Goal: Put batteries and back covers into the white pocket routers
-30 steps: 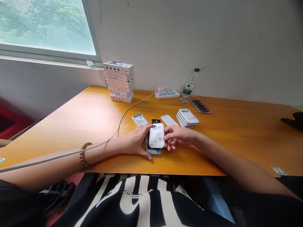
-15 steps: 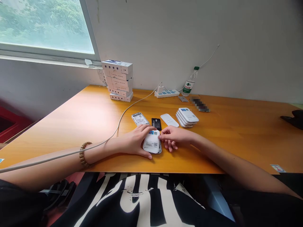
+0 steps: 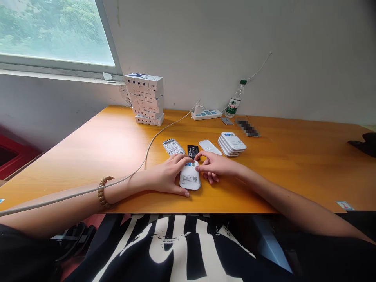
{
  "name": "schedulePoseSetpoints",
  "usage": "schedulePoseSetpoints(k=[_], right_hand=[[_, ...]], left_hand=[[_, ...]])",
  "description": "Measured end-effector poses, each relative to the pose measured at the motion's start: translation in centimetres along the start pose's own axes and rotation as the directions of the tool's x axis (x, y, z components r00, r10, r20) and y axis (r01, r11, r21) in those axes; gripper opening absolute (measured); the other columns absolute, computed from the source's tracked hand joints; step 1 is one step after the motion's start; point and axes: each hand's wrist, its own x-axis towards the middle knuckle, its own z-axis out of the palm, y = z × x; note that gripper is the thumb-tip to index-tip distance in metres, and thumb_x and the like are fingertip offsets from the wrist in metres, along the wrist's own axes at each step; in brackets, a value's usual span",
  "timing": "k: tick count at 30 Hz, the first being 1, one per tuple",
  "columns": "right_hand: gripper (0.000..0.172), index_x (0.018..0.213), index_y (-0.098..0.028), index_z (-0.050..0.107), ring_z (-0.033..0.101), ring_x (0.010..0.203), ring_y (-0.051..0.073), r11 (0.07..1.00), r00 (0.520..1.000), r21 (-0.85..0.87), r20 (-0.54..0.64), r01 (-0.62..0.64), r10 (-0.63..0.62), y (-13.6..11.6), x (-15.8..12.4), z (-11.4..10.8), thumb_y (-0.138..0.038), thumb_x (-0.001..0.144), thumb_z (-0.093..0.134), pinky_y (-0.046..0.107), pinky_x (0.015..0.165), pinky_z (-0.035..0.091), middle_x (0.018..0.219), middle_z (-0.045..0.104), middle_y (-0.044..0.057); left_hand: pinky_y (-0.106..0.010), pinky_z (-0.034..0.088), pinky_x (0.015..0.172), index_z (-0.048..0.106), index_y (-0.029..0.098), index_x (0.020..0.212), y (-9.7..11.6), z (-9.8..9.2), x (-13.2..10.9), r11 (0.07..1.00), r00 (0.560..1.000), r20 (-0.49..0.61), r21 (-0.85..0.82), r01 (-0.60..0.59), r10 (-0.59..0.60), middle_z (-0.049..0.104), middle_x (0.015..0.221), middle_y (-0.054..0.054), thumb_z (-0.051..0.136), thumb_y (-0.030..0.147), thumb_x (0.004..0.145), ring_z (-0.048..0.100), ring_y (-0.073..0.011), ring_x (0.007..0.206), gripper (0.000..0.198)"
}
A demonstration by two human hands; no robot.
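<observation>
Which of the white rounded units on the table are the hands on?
The white rounded plastic unit nearest the front edge, held between left hand and right hand; the stacked white units behind lie untouched.

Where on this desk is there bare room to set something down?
Bare: the table left of the cable, up to the box stack; and right of the white stack. Crowded: the middle, where left hand and right hand touch the white device.

A plain office workroom: wooden desk, power strip, stacked product boxes, bare wall.
</observation>
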Motion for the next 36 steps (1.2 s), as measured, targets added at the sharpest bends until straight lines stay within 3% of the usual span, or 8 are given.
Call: schedulePoseSetpoints(k=[6, 18, 23, 28, 36], right_hand=[[0.041, 0.120, -0.024, 0.051, 0.066, 0.045, 0.013, 0.997, 0.997, -0.037, -0.052, 0.063, -0.065, 0.1, 0.0, 0.3, -0.044, 0.093, 0.075, 0.018, 0.037, 0.044, 0.066, 0.066, -0.006], [0.033, 0.123, -0.022, 0.059, 0.061, 0.042, 0.014, 0.987, 0.980, -0.124, -0.157, 0.102, -0.121, 0.0, 0.3, 1.1, -0.041, 0.097, 0.066, 0.022, 0.035, 0.042, 0.064, 0.063, -0.006], [0.031, 0.123, -0.019, 0.066, 0.054, 0.040, 0.012, 0.968, 0.957, -0.212, -0.224, 0.135, -0.183, -0.3, 0.0, 1.4, -0.037, 0.098, 0.064, 0.023, 0.041, 0.042, 0.057, 0.061, -0.006], [0.031, 0.122, -0.019, 0.070, 0.056, 0.044, 0.013, 0.950, 0.946, -0.272, -0.237, 0.155, -0.222, -0.3, 0.1, 1.4, -0.036, 0.097, 0.064, 0.025, 0.049, 0.047, 0.058, 0.061, -0.005], [0.030, 0.120, -0.020, 0.068, 0.053, 0.041, 0.014, 0.953, 0.947, -0.255, -0.230, 0.164, -0.224, -0.2, 0.2, 1.3, -0.038, 0.097, 0.063, 0.024, 0.038, 0.041, 0.057, 0.060, -0.006]], left_hand=[[-0.062, 0.044, 0.118, 0.045, 0.025, 0.151, 0.0, -0.1, 0.0, 1.000, 1.000, 0.006, -0.010, 0.013, -0.013, 0.054, 0.149, -0.018, 0.085, 0.065, 0.076, 0.048, -0.0419, 0.144, 0.093], [-0.057, 0.046, 0.119, 0.044, 0.024, 0.149, 0.7, -0.4, 0.0, 0.999, 0.999, 0.032, -0.022, 0.043, -0.043, 0.053, 0.150, -0.016, 0.082, 0.049, 0.081, 0.049, -0.0393, 0.143, 0.082], [-0.055, 0.046, 0.120, 0.042, 0.024, 0.150, 0.6, -0.5, -0.1, 0.997, 0.998, 0.040, -0.050, 0.053, -0.051, 0.051, 0.151, -0.017, 0.081, 0.049, 0.083, 0.051, -0.0380, 0.143, 0.081], [-0.056, 0.046, 0.120, 0.041, 0.024, 0.151, 0.5, -0.4, -0.1, 0.998, 0.998, 0.044, -0.041, 0.052, -0.050, 0.050, 0.151, -0.017, 0.081, 0.053, 0.084, 0.049, -0.0384, 0.144, 0.084], [-0.056, 0.044, 0.120, 0.039, 0.023, 0.153, 0.5, -0.2, 0.1, 0.998, 0.997, 0.049, -0.013, 0.066, -0.065, 0.051, 0.149, -0.016, 0.083, 0.054, 0.082, 0.047, -0.0388, 0.143, 0.089]])
